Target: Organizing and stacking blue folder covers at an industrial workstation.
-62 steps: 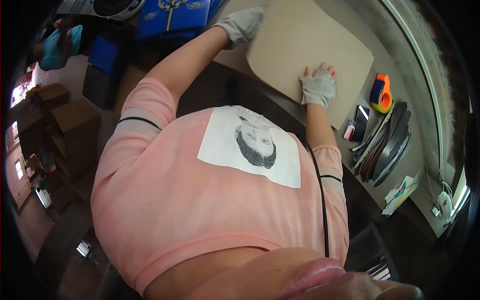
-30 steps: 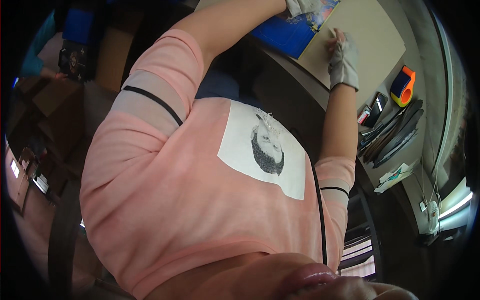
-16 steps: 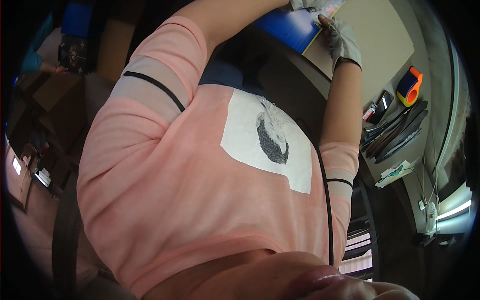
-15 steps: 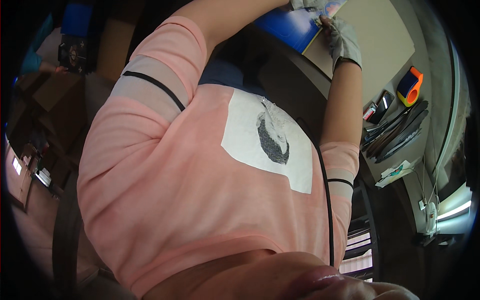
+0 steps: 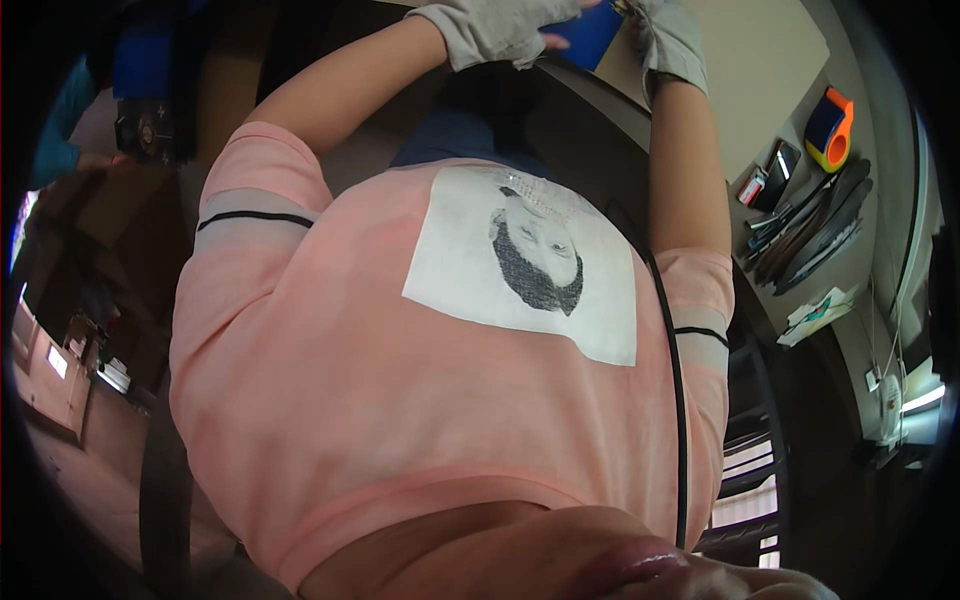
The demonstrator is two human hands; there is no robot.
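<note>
At the upper edge of the head view, my left hand (image 5: pixel 488 28) wears a pale fingerless work glove. Its thumb and a finger are apart, beside a glossy blue sheet (image 5: pixel 598 38) that looks like printed card or a booklet cover. My right hand (image 5: pixel 672 42), gloved the same way, is at the sheet's right side. Its fingers are closed at a small dark and yellowish thing (image 5: pixel 622 7), too cut off by the frame to name. Most of the sheet lies beyond the upper edge. Under it is a large beige board or tabletop (image 5: pixel 750 70).
Right of my right arm lie an orange tape dispenser (image 5: pixel 830 130), a phone (image 5: pixel 778 175), a small red-and-white pack (image 5: pixel 750 186) and a pile of dark flat strips (image 5: pixel 820 230). Below them are paper scraps (image 5: pixel 815 316) and a small white fan (image 5: pixel 888 408). Another person's teal sleeve (image 5: pixel 57 150) shows at far left.
My left hand has come back left and nearer, apart from my right hand. My right hand has moved slightly up. The blue sheet shows less, and the whole view has shifted a little.
</note>
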